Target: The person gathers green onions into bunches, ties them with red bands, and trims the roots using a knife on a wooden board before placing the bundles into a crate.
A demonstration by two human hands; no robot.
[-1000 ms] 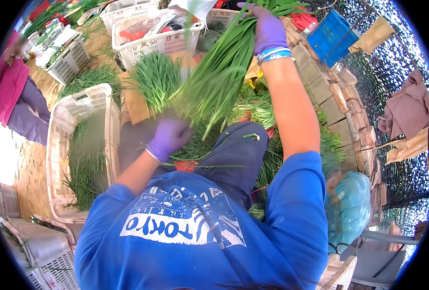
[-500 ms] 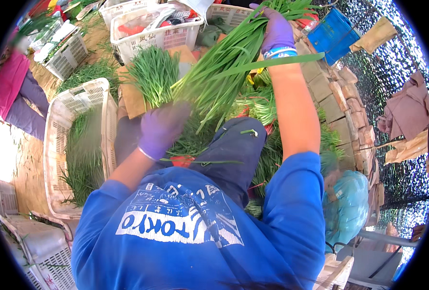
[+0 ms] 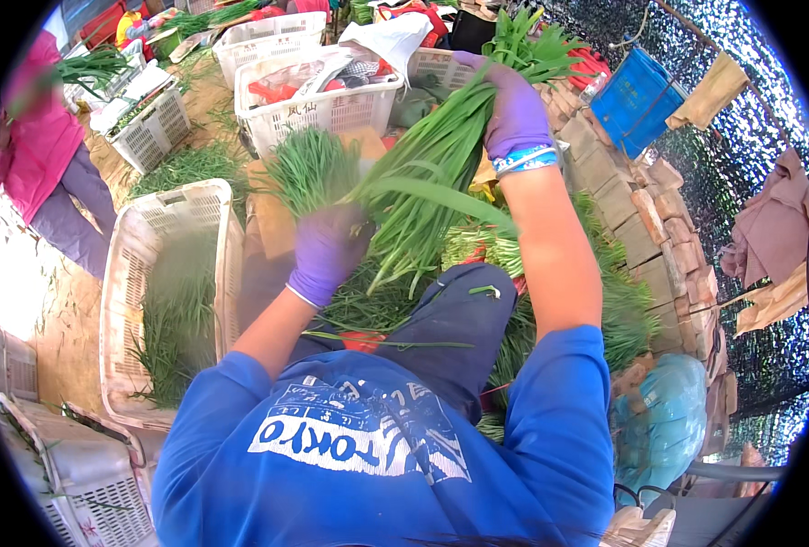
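My right hand (image 3: 516, 105), in a purple glove, is raised and closed around a large bunch of garlic chives (image 3: 436, 173). The bunch slants down and left from that grip, its leaves fanning at the lower end. One broad leaf crosses in front of my right forearm. My left hand (image 3: 329, 255), also purple-gloved, is beside the lower leaves of the bunch, close to an upright bundle of chives (image 3: 309, 171) on a brown board. Blur smears its fingers, so I cannot make out whether it pinches a leaf. Loose greens (image 3: 363, 301) lie below it, over and between my legs.
A white crate (image 3: 117, 301) of chives stands at my left. Another white crate (image 3: 318, 114) with bags stands ahead. Tied bundles (image 3: 473, 246) lie near my right knee, beside a brick edge (image 3: 646, 214). A blue bin (image 3: 635, 98) stands far right. A person in pink (image 3: 53, 173) stands far left.
The view has shifted slightly. My right hand keeps its grip, and the broad leaf across my right forearm now droops lower. My left hand stays near the lower leaves.
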